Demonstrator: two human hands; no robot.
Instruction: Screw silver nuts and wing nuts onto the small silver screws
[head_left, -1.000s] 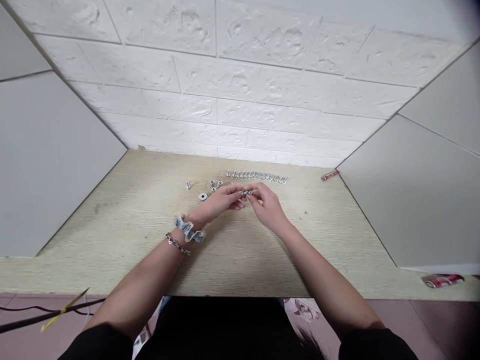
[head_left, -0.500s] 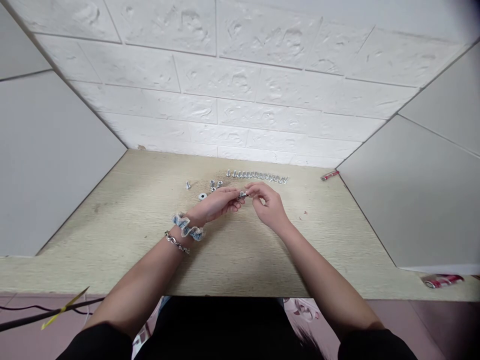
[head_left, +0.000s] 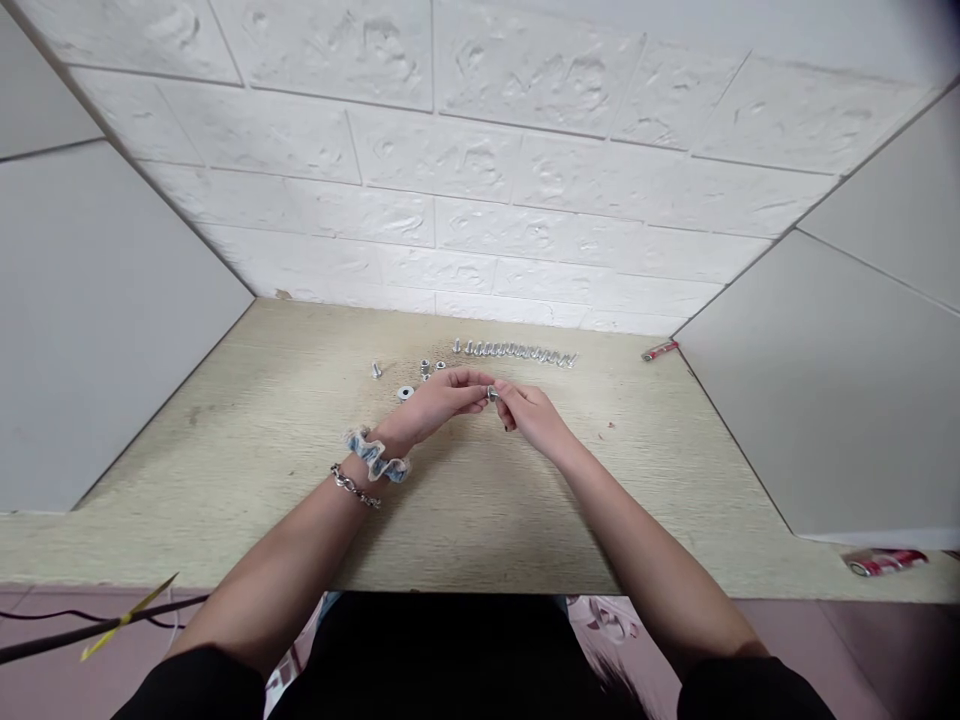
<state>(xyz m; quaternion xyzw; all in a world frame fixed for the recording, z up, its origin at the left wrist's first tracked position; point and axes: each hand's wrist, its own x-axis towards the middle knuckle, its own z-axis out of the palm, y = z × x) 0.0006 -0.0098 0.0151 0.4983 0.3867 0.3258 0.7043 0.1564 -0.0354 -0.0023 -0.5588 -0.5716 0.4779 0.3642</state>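
My left hand [head_left: 448, 400] is closed, its thumb and fingers pinching a small silver bolt [head_left: 492, 393] with a round washer-like disc on it. My right hand [head_left: 529, 412] meets it from the other side, and its fingertips close on the same bolt. The fingers hide most of this piece. Just past my left hand are several metal nuts [head_left: 425, 367], partly covered by the fingers. A washer [head_left: 405, 393] with a dark hole lies left of them. One loose bolt [head_left: 376, 369] rests farther left.
Along the back of the wooden table [head_left: 480, 520] runs a row of several bolts [head_left: 517, 351]. A red battery [head_left: 660, 351] lies by the right panel, another red battery [head_left: 886, 562] at the front right. A white brick-patterned wall [head_left: 480, 215] and side panels enclose the table.
My right hand has turned and its fingers have closed around the bolt. The left fingers have shifted slightly, covering more of the nuts. The bolt has moved a little to the right.
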